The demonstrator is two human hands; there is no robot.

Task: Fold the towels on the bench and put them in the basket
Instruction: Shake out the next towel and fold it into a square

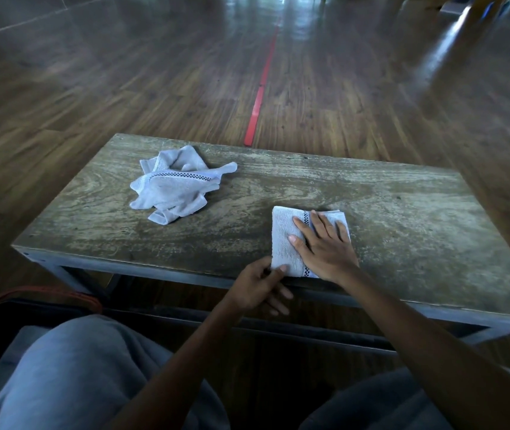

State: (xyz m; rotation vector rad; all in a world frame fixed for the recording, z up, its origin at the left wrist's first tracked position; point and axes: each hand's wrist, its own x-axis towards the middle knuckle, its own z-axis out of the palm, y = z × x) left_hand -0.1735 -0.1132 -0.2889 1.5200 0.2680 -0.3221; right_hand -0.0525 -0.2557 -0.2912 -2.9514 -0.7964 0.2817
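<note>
Dark wood flooring (371, 103) with a red tape line (259, 97) runs away beyond the worn bench (402, 212) in front of our knees. On it, close to the near edge and a little right of centre, lies the folded towel (281, 231), its long axis pointing away from us. Our right hand (325, 246) rests flat on its right half, fingers straight and spread, pressing it down. Our left hand (256, 283) pinches the near-left corner at the bench edge, thumb on top. Both hands are on it, so we judge lifting it is the next move. The crumpled towel (170, 187) sits well apart, toward the far left, nearer our left hand. A dark, orange-rimmed shape (61, 297) shows low on our left (possibly the basket, though we cannot tell); if so, the folded towel travels leftward and down.
</note>
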